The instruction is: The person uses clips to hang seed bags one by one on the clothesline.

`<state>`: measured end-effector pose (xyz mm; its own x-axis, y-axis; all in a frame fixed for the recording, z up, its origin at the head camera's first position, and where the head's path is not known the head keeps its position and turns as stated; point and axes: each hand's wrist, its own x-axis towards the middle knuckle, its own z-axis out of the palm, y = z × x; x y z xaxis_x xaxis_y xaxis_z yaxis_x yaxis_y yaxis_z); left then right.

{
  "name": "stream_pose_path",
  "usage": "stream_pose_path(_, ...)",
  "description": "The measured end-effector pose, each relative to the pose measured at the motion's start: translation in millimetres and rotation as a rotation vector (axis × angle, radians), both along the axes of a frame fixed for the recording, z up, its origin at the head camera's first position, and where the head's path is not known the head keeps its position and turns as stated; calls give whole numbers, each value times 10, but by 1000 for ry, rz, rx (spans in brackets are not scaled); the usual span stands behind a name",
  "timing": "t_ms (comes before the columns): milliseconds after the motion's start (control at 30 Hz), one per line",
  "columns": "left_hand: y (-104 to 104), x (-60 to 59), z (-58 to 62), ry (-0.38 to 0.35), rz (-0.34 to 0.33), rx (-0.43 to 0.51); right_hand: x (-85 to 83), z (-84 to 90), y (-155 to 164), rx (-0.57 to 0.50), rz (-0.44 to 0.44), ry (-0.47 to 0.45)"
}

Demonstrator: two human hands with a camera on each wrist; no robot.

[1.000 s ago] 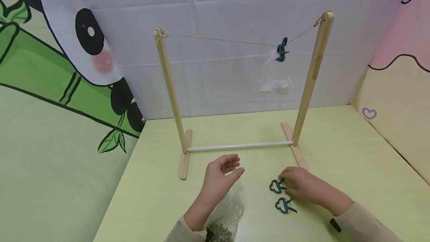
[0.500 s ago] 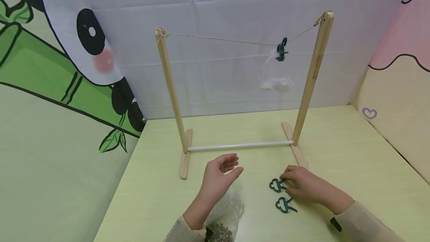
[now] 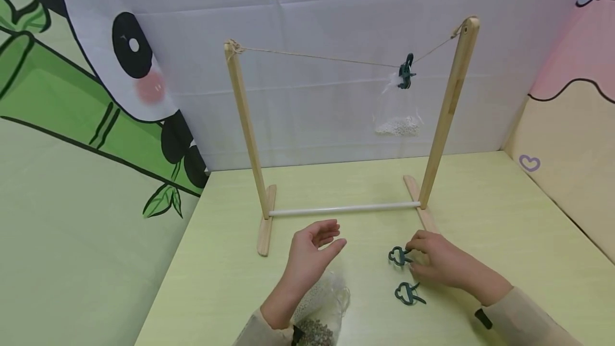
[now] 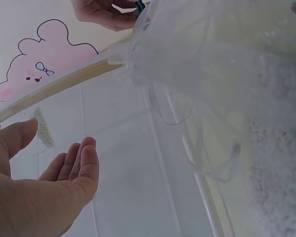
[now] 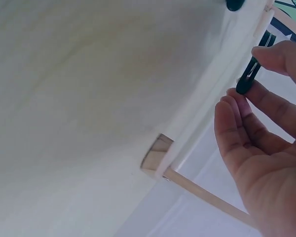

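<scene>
A small dark-green clip (image 3: 401, 257) sits pinched by its handles in the person's right hand (image 3: 442, 261) — the thumb on one, fingertips on the other. Its rounded, lobed head points toward the person's left. Edge-on, from the wrist, it is a slim dark bar with a narrow slot along it; I can't tell whether it touches the counter (image 3: 485, 212). Its twin, a second clip (image 3: 408, 293), lies flat just nearer the person — same lobed head facing left, two handles splayed apart.

Pinched clip (image 5: 247, 80) — partly behind thumb (image 5: 278, 58)
</scene>
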<state>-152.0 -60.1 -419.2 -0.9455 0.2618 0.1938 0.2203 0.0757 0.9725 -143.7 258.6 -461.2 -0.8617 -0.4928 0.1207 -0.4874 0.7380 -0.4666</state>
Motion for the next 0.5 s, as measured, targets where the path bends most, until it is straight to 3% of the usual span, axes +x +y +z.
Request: stream_pose_path(500,-19,0,47,10,-8,-11,14,319,-79,-108,54,228)
